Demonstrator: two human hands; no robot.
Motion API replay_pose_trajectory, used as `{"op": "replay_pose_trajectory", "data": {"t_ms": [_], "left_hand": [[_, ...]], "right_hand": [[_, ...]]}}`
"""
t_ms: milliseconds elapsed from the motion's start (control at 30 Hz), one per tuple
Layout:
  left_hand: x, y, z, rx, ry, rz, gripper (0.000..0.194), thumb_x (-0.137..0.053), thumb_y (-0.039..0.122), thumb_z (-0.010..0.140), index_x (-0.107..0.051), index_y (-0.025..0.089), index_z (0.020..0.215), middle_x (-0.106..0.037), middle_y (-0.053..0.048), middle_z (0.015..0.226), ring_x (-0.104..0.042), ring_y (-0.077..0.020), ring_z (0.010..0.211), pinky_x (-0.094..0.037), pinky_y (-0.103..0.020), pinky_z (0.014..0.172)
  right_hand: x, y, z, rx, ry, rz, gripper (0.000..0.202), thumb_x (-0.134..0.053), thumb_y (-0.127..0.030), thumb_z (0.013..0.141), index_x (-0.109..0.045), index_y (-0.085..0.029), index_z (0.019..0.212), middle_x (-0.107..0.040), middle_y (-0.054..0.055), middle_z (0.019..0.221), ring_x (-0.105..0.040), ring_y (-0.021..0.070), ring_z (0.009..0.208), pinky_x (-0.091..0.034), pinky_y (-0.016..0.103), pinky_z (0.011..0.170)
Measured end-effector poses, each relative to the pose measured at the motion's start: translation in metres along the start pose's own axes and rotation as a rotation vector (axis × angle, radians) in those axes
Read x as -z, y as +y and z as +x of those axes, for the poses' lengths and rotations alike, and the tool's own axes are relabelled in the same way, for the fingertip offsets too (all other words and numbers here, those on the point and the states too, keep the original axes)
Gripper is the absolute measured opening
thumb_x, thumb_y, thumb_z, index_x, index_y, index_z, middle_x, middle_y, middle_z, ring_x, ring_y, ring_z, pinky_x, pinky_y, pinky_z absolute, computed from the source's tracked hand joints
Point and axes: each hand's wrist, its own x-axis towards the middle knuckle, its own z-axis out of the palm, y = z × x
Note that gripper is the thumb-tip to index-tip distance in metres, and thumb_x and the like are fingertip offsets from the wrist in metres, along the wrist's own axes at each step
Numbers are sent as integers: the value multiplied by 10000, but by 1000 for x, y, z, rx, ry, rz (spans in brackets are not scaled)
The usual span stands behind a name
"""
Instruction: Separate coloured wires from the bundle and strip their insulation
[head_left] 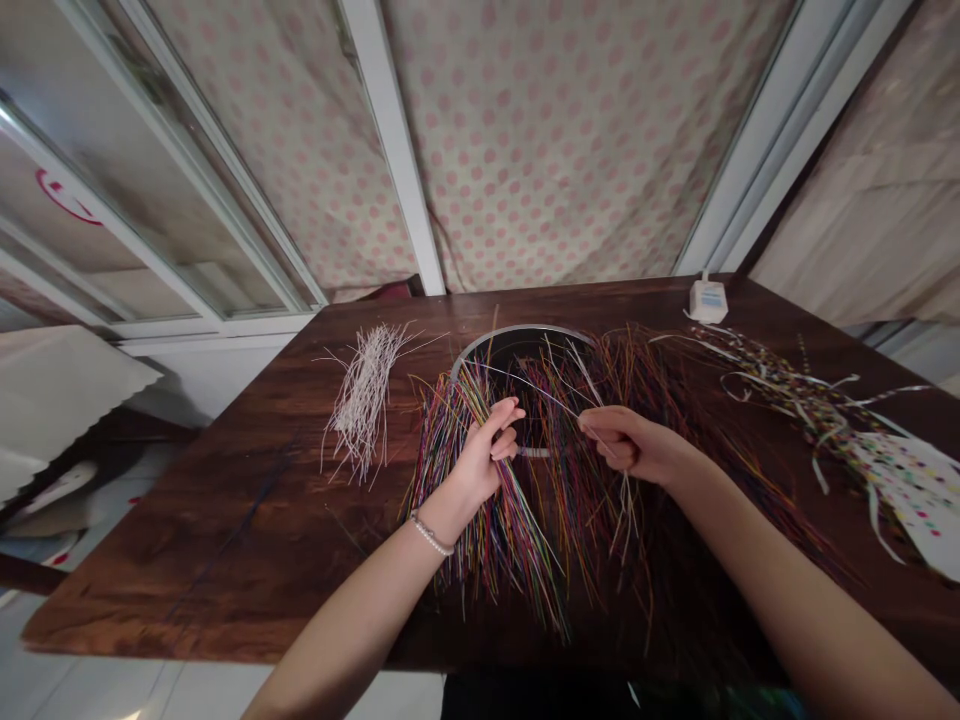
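My left hand (489, 448), with a beaded bracelet at the wrist, is closed around a bundle of thin multicoloured wire-like strands (517, 540). The ends of the bundle poke out above and below the fist. To its right, my right hand (628, 442) pinches a single pale strand (529, 378), which arcs left towards the top of the bundle. Behind both hands is a round dark thing with a grey rim (517, 330), partly covered by strands. More reddish and dark strands (645, 370) spread out beside and beyond my right hand.
A pile of white strands (364, 400) lies on the left of the brown wooden table (225, 520). A small white box (708, 300) stands at the back right. Along the right side lie dotted ribbons (802, 400) and a white dotted sheet (911, 490). Curtained glass panels border the back.
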Motion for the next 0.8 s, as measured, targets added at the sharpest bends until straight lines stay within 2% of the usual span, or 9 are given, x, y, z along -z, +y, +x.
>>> {"op": "replay_pose_trajectory", "data": {"t_ms": [133, 267, 500, 633, 800], "left_hand": [[-2, 0, -1, 11, 6, 44, 324, -657, 272, 684, -609, 154, 982, -563, 14, 698, -219, 40, 361, -163, -104, 306], [0, -1, 1, -15, 81, 49, 254, -693, 238, 640, -625, 134, 861, -587, 0, 716, -228, 40, 368, -169, -108, 314], [-1, -2, 1, -40, 117, 84, 141, -664, 202, 662, -569, 116, 722, -655, -84, 906, -215, 41, 369, -195, -119, 335], [-3, 0, 0, -43, 97, 83, 154, -663, 194, 656, -539, 120, 709, -658, -87, 918, -216, 40, 366, -186, -121, 333], [-5, 1, -1, -27, 73, 42, 154, -657, 182, 661, -520, 122, 700, -653, -88, 930, -200, 42, 362, -162, -116, 320]], "right_hand": [[1, 2, 1, -94, -46, -45, 260, -633, -264, 679, -418, -160, 577, -171, -129, 428, -85, 0, 332, -71, 131, 291], [1, 6, 2, -153, -35, -106, 216, -650, -259, 668, -472, -148, 617, -191, -136, 396, -99, -3, 323, -69, 127, 293], [3, 1, 3, 90, 150, 18, 169, -627, -294, 684, -578, -135, 712, -206, -113, 450, -105, 11, 355, -93, 139, 298], [4, 0, 5, 107, 203, 100, 158, -631, -284, 674, -580, -141, 718, -199, -111, 457, -79, 17, 360, -103, 150, 290], [0, 2, 4, 92, 178, 169, 166, -639, -298, 664, -564, -154, 697, -193, -109, 463, -57, 17, 363, -75, 158, 292]]}}
